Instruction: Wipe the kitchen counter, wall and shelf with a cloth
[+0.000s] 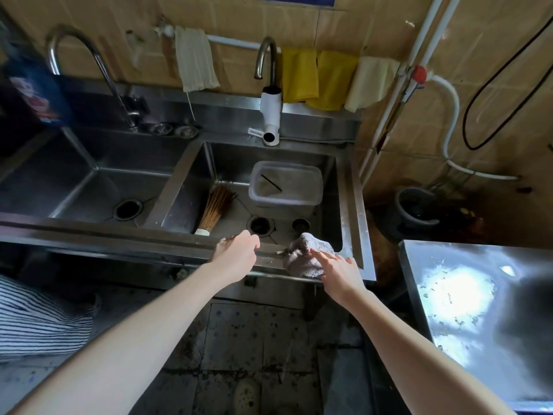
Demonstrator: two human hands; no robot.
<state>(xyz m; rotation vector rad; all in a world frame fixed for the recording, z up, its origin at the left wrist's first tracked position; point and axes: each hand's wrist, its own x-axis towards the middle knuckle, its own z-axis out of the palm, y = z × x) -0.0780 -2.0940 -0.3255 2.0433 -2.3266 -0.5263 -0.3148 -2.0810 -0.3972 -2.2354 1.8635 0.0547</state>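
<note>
The grey cloth [303, 256] lies bunched on the front rim of the steel sink [357, 211], near its front right corner, partly hanging over the right basin. The right hand [339, 275] rests on it with the forefinger straight along the top. The other fingers are loosely bent and the thumb is out of sight beneath the hand.

The left hand [236, 254] sits on the same front rim, left of the cloth and apart from it. Its fingers bend away from the camera with their tips hidden, so I cannot tell whether they clasp the rim or only lean on it.

In the right basin stand a lidded plastic tub [285, 182] towards the back and a stick brush [214, 209] against the left wall. The steel counter [478, 295] at the right is cut off by the frame, its top washed out by glare. Striped fabric [39, 319] at the left edge is only partly in view.
</note>
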